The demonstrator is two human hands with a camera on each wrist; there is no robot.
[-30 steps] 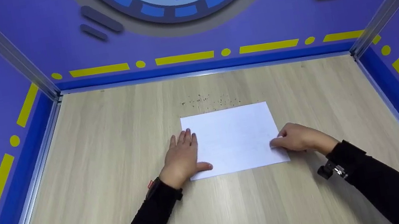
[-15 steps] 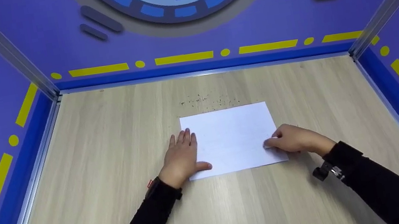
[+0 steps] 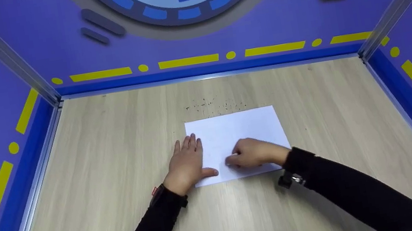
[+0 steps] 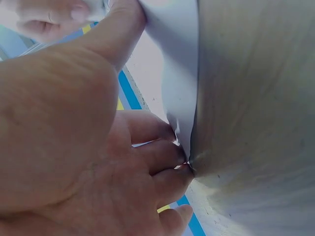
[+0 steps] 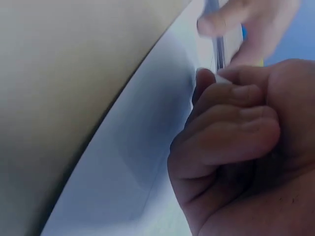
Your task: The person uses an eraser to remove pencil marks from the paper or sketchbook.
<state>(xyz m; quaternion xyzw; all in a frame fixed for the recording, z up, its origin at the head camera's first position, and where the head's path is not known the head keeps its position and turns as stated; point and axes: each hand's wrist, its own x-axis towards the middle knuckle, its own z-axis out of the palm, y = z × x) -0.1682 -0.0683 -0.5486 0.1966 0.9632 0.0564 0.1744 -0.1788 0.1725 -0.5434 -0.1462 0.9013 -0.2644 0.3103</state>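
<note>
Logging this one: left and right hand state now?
Left hand: open, resting on the white paper.
Right hand: closed, holding a small white object, mostly hidden.

The sheet (image 3: 233, 127) is thin paper, smooth and matt, while the tabletop (image 3: 114, 168) shows wood grain under a smooth finish with a soft sheen. The corner posts (image 3: 3, 55) look like dull, satiny metal; the wall panels (image 3: 282, 23) appear smooth, the sleeves (image 3: 351, 181) matt cloth.

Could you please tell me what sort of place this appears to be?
Probably a purpose-built work booth: a wood-grain table is bordered on three sides by printed blue-purple panels, with metal framing at the far corners.
</note>
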